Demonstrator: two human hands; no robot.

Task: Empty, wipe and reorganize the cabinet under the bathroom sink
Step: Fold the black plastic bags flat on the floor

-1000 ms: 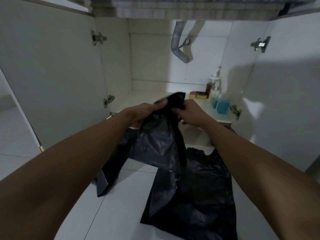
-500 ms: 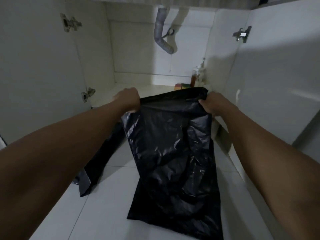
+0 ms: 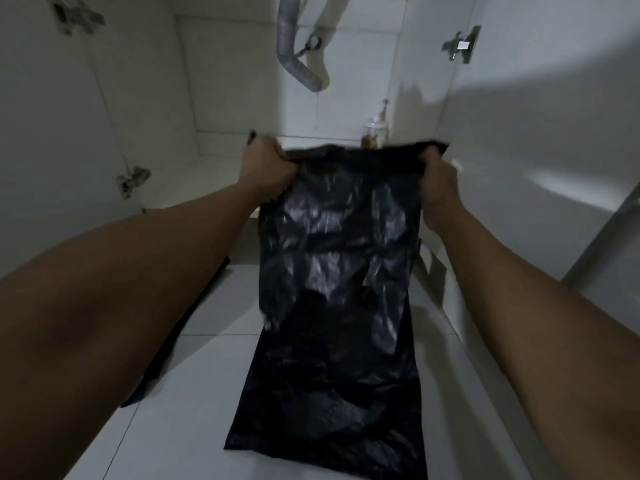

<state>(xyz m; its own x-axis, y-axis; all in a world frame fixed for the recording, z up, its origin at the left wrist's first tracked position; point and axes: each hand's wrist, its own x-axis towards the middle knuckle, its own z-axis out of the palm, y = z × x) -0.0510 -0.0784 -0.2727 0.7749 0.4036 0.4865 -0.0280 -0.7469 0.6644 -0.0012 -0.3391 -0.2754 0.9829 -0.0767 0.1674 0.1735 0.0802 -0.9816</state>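
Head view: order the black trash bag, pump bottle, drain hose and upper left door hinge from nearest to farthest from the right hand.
1. black trash bag: gripped by the right hand at its top right corner.
2. pump bottle: just beyond the hand, back right of the cabinet.
3. drain hose: higher up, centre back.
4. upper left door hinge: far across, top left.

You face an open white cabinet [image 3: 235, 74], dim inside, with both doors swung wide. Your left door [image 3: 45, 133] lies in shade; the right door [image 3: 554, 116] catches a bright band of light. A metal hinge [image 3: 460, 43] sits near its top. A grey ribbed drain pipe [image 3: 294, 60] curves down at the back. The pale tiled floor [image 3: 194, 393] lies beneath you.
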